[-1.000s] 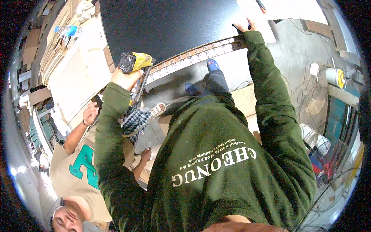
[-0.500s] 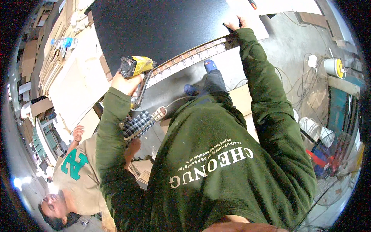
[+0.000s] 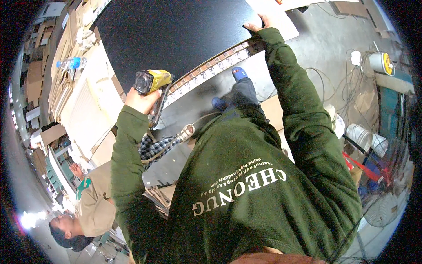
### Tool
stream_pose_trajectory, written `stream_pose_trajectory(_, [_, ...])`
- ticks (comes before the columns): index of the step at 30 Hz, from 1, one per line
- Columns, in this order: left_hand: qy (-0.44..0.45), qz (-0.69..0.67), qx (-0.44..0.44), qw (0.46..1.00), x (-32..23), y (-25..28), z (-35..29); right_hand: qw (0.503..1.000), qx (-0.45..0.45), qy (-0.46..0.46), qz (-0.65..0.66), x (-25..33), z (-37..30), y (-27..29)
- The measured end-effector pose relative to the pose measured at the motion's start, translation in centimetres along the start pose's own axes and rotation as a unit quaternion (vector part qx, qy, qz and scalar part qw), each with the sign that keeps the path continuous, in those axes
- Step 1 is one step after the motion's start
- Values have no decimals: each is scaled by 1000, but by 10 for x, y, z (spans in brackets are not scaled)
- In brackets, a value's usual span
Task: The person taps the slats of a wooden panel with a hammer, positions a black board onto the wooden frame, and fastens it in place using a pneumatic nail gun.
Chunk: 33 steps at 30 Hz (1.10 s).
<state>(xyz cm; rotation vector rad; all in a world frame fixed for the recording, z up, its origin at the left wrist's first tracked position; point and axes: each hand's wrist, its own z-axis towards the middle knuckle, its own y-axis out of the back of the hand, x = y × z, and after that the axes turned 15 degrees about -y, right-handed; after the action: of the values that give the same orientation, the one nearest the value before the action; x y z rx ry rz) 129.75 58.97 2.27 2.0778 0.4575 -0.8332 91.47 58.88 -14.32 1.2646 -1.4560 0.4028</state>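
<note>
My left hand (image 3: 140, 102) is wrapped round the handle of a yellow and black nail gun (image 3: 154, 81). The gun stands at the near left edge of a large black panel (image 3: 171, 37), its magazine slanting down toward me. At the panel's near right corner lies my right hand (image 3: 262, 23), thumb and fingers apart against the surface. Along the panel's near side runs a pale edge strip (image 3: 206, 70) with a repeated brown and black pattern. Where the gun's nose meets the panel is hidden.
Left of the panel are stacked pale boards (image 3: 83, 119) and a water bottle (image 3: 71, 63). A co-worker (image 3: 94, 207) in a tan shirt is at the lower left. On the right stand white buckets (image 3: 358, 137), a white container (image 3: 380, 64), loose cables (image 3: 340, 90) and a fan (image 3: 386, 207).
The view has shifted slightly. My left hand still grips the nail gun near the panel's edge, and my right hand stays at the corner. The co-worker has turned and lowered a hand.
</note>
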Motion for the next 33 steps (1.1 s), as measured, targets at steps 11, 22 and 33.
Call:
stream_pose_trajectory(11, [-42,4,11,999,-7,-5,10,997,2,46,-56,-29,22,-11])
stream_pose_trajectory(22, [4,-27,8,1000,-13,-3,5,995,-32,29,-90,-32,18,-10])
stream_pose_trajectory(33, [-48,2,5,999,-21,-7,2,995,15,-1,-103,17,-19,3])
